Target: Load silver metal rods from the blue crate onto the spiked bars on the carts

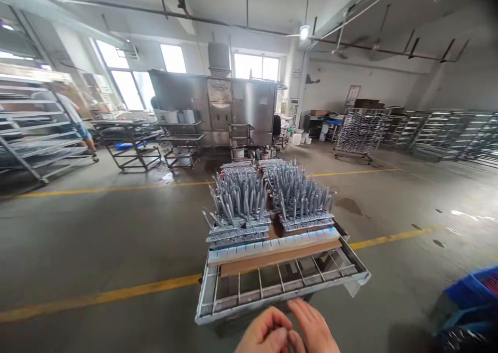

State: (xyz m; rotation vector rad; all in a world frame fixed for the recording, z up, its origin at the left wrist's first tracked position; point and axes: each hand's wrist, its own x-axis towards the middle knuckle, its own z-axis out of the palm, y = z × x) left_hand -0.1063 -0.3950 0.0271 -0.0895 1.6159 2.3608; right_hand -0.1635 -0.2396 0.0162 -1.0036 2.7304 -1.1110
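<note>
My left hand [264,332] is at the bottom of the head view, its fingers curled in toward the thumb; whatever may be inside them is hidden. Close against it on the right is my right hand [314,326], with its upper fingers stretched out and its lower fingers partly bent. Both hands are just in front of a metal rack cart [280,292] with a barred top. On the cart stand trays of upright silvery-grey, blade-like pieces [243,194], in two rows. A white slotted strip [274,245] lies across the cart in front of them.
Yellow lines [143,290] cross the grey floor. Blue crates [472,293] are at the lower right. A large steel machine [252,109] stands ahead, with a shelf rack [35,119] and a person [72,111] to the left. Loaded racks [361,130] stand to the right.
</note>
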